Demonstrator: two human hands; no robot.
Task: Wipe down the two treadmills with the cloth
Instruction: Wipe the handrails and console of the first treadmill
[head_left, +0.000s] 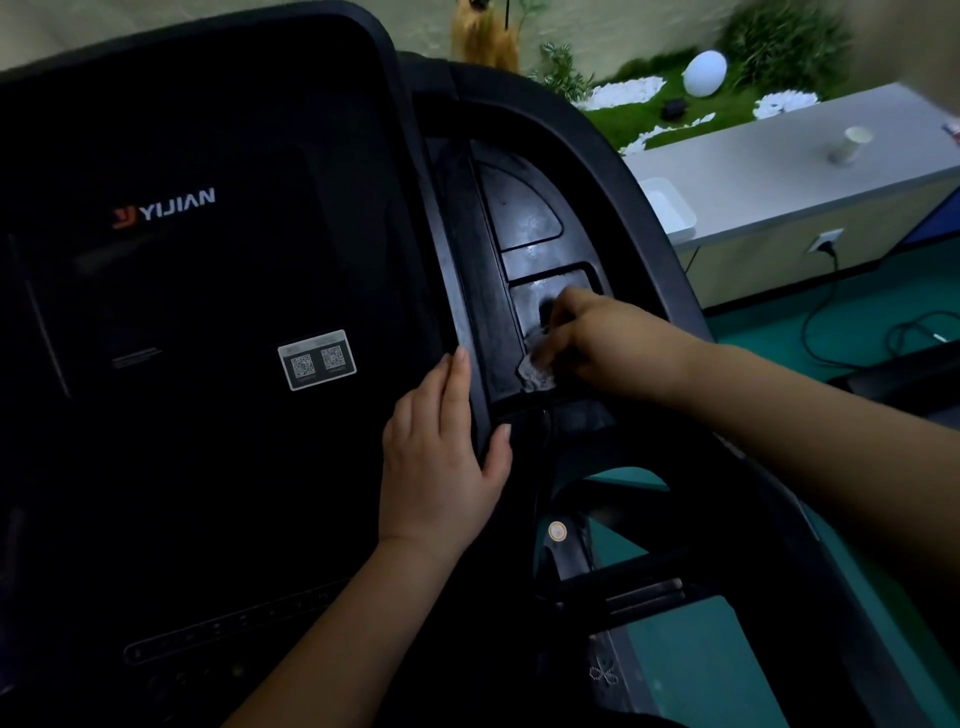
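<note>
Black moulded plastic tray (530, 312) on the treadmill console (208, 312) is what you are wiping: your right hand (597, 343) is pinching the crumpled pale cloth (537, 366) under curled fingers, while your left hand (441, 457), fingers straight, is bracing the ridge beside them. Keep pressing into the recess corners. Beyond your fingers, a grey table (779, 171) is carrying a paper cup (852, 143).

The console (208, 312) lies left of the tray (524, 249). The cloth (535, 371) sits in the tray. A counter (769, 166) stands behind, to the right.
</note>
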